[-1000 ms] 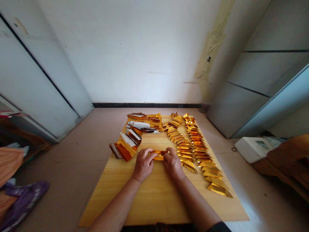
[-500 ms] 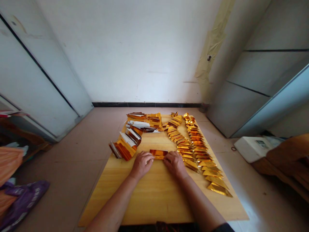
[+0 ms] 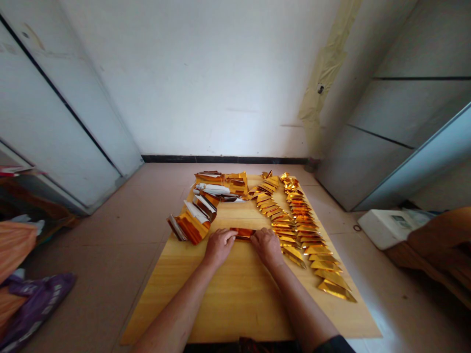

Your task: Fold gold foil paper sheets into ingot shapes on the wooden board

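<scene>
Between my two hands a strip of golden foil paper lies on the wooden board. My left hand pinches its left end, fingers curled together. The right end is pinched by my right hand, close beside the rows of folded pieces. Past my left hand, loose gold and white sheets lie in a bent, overlapping pile. Folded gold pieces overlap in two long rows on the right part of the board.
A white wall stands beyond the board, with grey cabinets on the right. On the floor are a purple bag at left and a white foam box at right.
The foil strip looks narrower from front to back and darker, with my fingers still at both ends. The whole view has shifted slightly.
</scene>
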`<state>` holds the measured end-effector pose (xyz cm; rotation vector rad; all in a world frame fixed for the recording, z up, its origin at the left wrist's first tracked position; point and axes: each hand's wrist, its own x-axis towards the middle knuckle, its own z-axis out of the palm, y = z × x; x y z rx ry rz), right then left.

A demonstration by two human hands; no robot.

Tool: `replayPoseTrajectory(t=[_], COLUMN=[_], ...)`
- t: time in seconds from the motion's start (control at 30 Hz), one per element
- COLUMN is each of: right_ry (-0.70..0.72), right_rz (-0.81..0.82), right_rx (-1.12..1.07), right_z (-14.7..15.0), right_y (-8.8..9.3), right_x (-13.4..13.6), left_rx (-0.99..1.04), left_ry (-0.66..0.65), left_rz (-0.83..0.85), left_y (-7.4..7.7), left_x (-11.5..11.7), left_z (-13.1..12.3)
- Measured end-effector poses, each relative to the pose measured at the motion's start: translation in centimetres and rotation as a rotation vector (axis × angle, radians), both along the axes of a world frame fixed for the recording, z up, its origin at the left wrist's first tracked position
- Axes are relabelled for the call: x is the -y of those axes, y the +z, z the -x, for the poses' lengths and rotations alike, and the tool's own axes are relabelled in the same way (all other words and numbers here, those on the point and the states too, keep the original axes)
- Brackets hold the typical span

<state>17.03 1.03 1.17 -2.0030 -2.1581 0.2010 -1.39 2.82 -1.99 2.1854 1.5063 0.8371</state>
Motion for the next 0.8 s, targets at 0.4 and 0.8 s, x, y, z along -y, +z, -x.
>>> replayPoseTrajectory(t=[0.4,0.8], right_ry=[-0.069,-0.08], right_rz=[0.015,0.003], right_rx=[0.041,0.041], right_z=[0.5,0.7], right_y=[0.2,0.0], right_x=[0.0,0.0], left_rx=[-0.152,-0.463], left_ry=[0.121,0.091], left_rz=[-0.013,-0.002], left_y=[0.0,1.3], left_x=[0.0,0.1], left_z=[-1.1,-1.1])
